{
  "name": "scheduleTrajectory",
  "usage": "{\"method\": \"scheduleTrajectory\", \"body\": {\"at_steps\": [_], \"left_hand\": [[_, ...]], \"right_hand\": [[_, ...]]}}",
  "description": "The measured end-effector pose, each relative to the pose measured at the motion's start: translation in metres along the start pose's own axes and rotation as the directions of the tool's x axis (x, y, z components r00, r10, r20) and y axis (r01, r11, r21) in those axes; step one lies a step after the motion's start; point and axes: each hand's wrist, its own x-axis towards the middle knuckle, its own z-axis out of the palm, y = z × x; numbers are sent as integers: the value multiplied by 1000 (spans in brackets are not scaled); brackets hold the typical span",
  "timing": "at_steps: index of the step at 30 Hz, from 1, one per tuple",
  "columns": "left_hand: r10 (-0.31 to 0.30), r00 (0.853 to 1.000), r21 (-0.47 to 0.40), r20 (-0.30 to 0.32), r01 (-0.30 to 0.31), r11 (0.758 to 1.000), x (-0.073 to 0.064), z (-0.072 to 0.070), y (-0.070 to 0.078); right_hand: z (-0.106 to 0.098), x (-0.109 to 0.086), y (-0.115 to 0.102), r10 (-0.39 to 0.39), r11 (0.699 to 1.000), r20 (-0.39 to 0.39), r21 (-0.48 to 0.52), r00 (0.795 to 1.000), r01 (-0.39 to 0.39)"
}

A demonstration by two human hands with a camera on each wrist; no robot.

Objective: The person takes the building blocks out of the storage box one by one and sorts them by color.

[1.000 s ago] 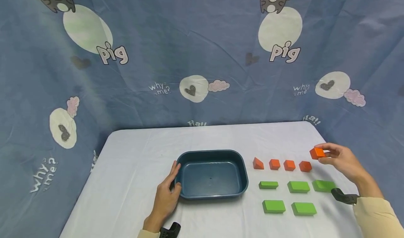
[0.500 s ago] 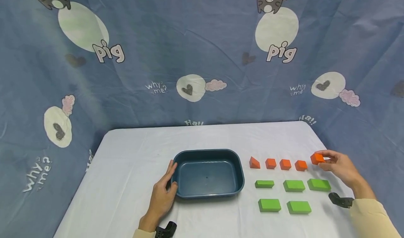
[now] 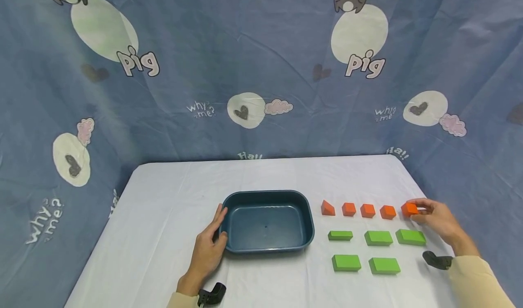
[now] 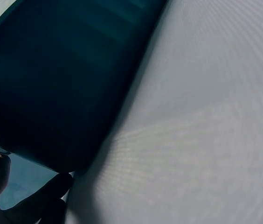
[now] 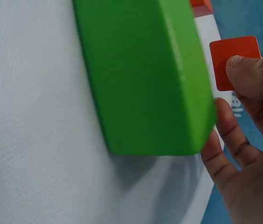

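At the left side of a dark blue rectangular tray (image 3: 267, 251), my left hand (image 3: 206, 253) rests with its fingers straight and touching the outer wall; the left wrist view shows fingertips (image 4: 64, 181) against it. My right hand (image 3: 443, 222) pinches an orange block (image 3: 409, 209) between thumb and fingers at the right end of a row. In the right wrist view the thumb lies on the face of that orange block (image 5: 222, 70). Whether its underside meets the table cannot be told. Left of it stand several orange blocks (image 3: 387, 212) and an orange triangular block (image 3: 328, 208).
Several green rectangular blocks lie in two rows nearer me, among them a far-right one (image 3: 410, 237) close below my right hand and a thin one (image 3: 340, 235). A white cloth covers the table (image 3: 163, 217). Behind it hangs a blue printed curtain (image 3: 196, 72).
My right hand has lowered the orange block to the right end of the orange row. The left hand stays at the tray. The head view has shifted slightly.
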Motion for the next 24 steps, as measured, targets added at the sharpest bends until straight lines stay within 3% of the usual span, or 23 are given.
{"method": "scheduleTrajectory", "body": {"at_steps": [12, 24], "left_hand": [[9, 1000, -20, 7, -9, 1000, 1, 1, 0], [22, 1000, -18, -13, -22, 1000, 0, 0, -1]], "right_hand": [[6, 2, 13, 61, 998, 16, -11, 998, -61], [12, 5, 13, 38, 999, 20, -29, 999, -37]]}}
